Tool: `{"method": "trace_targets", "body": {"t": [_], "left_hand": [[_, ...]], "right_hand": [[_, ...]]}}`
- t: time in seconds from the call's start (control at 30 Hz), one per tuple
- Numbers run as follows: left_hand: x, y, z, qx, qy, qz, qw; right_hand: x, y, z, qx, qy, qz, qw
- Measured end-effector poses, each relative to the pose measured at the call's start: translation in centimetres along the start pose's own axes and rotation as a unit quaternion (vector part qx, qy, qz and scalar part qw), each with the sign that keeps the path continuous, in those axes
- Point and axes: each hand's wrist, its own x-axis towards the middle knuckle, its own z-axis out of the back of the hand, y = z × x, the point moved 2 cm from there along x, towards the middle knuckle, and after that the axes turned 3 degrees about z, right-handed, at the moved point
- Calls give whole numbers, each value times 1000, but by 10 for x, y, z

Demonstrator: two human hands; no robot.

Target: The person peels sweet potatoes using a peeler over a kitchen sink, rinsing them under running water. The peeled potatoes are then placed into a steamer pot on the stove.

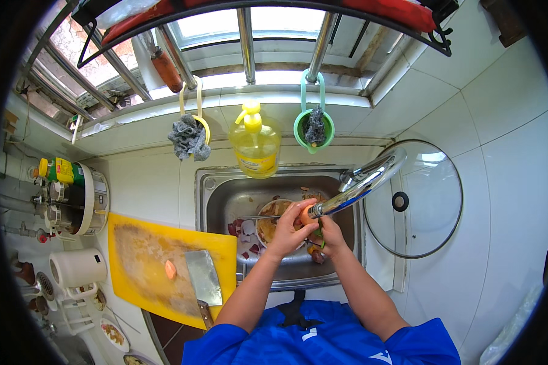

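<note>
Both hands are over a stainless-steel sink (228, 189), just below the chrome faucet (365, 182). My left hand (287, 235) holds an orange piece of vegetable (307, 215), partly hidden by the faucet's end. Close beside it, my right hand (332, 236) grips a green-handled tool (320, 233), probably a peeler; its head is mostly hidden. Under the hands a round bowl (260, 232) with peelings and water stands in the sink. Dark red and pale scraps (246, 228) lie to its left, and a brownish piece (317, 257) lies to its lower right.
On the left, a yellow cutting board (132, 299) bears a cleaver (204, 276) and an orange vegetable chunk (170, 269). A yellow soap pump bottle (255, 146) stands behind the sink. A glass lid (420, 210) lies to the right. Scrubbers hang in yellow and green holders (314, 146) from the window bars.
</note>
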Motion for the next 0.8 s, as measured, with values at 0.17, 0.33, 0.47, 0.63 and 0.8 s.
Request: {"method": "trace_targets", "body": {"t": [0.17, 0.33, 0.47, 0.63, 0.8], "left_hand": [[22, -4, -16, -480, -85, 117, 865], [43, -22, -30, -520, 0, 206, 829], [44, -8, -23, 47, -41, 28, 998], [32, 11, -20, -81, -37, 32, 996], [16, -8, -11, 267, -76, 5, 961]], "right_hand": [[-2, 15, 34, -137, -32, 121, 983], [29, -11, 126, -633, -118, 55, 763], [20, -40, 127, -839, -73, -124, 525], [23, -74, 127, -877, -30, -136, 460], [31, -82, 132, -887, 19, -132, 443]]}}
